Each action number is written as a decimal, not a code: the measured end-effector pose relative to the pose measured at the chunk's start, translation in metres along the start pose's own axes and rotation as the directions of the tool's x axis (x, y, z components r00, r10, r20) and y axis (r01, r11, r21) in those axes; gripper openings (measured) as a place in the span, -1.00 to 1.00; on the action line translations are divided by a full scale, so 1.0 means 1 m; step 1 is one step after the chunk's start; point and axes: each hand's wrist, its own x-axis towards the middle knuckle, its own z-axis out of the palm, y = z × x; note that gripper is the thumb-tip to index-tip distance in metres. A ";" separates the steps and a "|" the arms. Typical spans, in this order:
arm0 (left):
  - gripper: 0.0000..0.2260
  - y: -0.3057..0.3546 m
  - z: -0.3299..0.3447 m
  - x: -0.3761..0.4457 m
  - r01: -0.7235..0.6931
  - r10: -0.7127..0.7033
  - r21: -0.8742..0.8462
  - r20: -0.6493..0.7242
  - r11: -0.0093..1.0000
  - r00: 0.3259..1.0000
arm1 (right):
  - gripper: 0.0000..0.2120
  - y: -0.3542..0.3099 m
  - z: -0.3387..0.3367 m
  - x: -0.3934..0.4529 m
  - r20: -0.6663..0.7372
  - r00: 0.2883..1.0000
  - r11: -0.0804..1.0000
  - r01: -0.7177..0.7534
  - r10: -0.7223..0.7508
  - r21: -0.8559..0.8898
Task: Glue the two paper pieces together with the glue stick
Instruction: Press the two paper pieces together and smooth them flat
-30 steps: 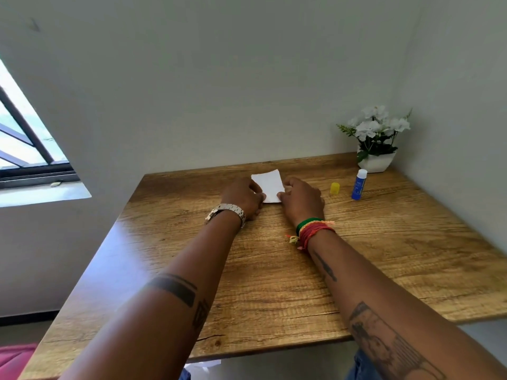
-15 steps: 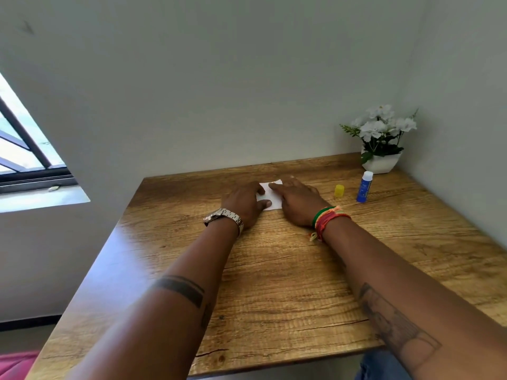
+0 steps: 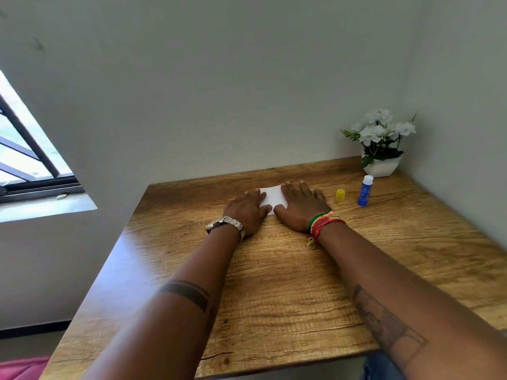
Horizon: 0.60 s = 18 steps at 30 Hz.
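White paper [image 3: 272, 197] lies flat on the wooden table [image 3: 274, 283] near its far edge. I cannot tell two separate pieces apart. My left hand [image 3: 247, 211] lies palm down on the paper's left side, fingers spread. My right hand [image 3: 301, 205] lies palm down on its right side, fingers spread. Both hands cover the paper's outer edges. To the right, a blue glue stick [image 3: 365, 191] stands upright with its white tip exposed. Its yellow cap [image 3: 340, 195] sits apart, between the stick and my right hand.
A white pot of white flowers [image 3: 382, 144] stands in the far right corner behind the glue stick. Walls close the table's back and right sides. A window [image 3: 24, 149] is at the left.
Both hands have gone from pinching the paper's near edge to lying flat on it, spreading outward to its left and right sides. The glue stick and cap have not moved.
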 end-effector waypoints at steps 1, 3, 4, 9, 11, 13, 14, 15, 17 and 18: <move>-0.48 0.001 -0.001 -0.001 0.017 -0.017 -0.040 -0.013 0.999 1.000 | -0.19 0.000 0.000 -0.002 -0.024 1.000 1.000 -0.001 0.001 0.017; -0.53 0.000 -0.003 -0.003 0.040 -0.054 -0.204 -0.065 0.978 0.996 | -0.32 0.002 -0.004 -0.008 -0.133 0.991 0.993 0.021 -0.005 0.118; -0.58 0.000 -0.005 -0.003 0.035 -0.070 -0.300 -0.108 0.953 0.992 | -0.43 0.003 -0.007 -0.010 -0.215 0.977 0.974 0.055 -0.007 0.218; -0.75 0.009 -0.017 -0.006 -0.017 -0.121 -0.394 -0.321 0.919 0.939 | -0.74 0.013 -0.011 -0.029 -0.439 0.894 0.820 0.188 0.084 0.541; -0.75 0.020 -0.019 -0.008 -0.049 -0.094 -0.367 -0.361 0.929 0.928 | -0.77 0.013 -0.011 -0.035 -0.457 0.885 0.822 0.192 0.092 0.537; -0.75 0.032 -0.020 -0.012 -0.090 -0.061 -0.358 -0.390 0.930 0.919 | -0.78 0.013 -0.012 -0.041 -0.472 0.875 0.809 0.198 0.108 0.553; -0.75 0.038 -0.019 -0.013 -0.108 -0.049 -0.359 -0.402 0.927 0.914 | -0.79 0.013 -0.013 -0.044 -0.479 0.870 0.803 0.200 0.118 0.562; -0.75 0.043 -0.018 -0.014 -0.121 -0.040 -0.360 -0.411 0.925 0.911 | -0.79 0.013 -0.013 -0.047 -0.486 0.865 0.799 0.201 0.128 0.567; -0.74 0.052 -0.017 -0.016 -0.132 -0.032 -0.365 -0.410 0.921 0.911 | -0.79 0.016 -0.016 -0.055 -0.502 0.853 0.794 0.204 0.143 0.573; -0.74 0.057 -0.016 -0.016 -0.134 -0.029 -0.368 -0.407 0.920 0.913 | -0.79 0.017 -0.019 -0.059 -0.513 0.846 0.795 0.208 0.146 0.570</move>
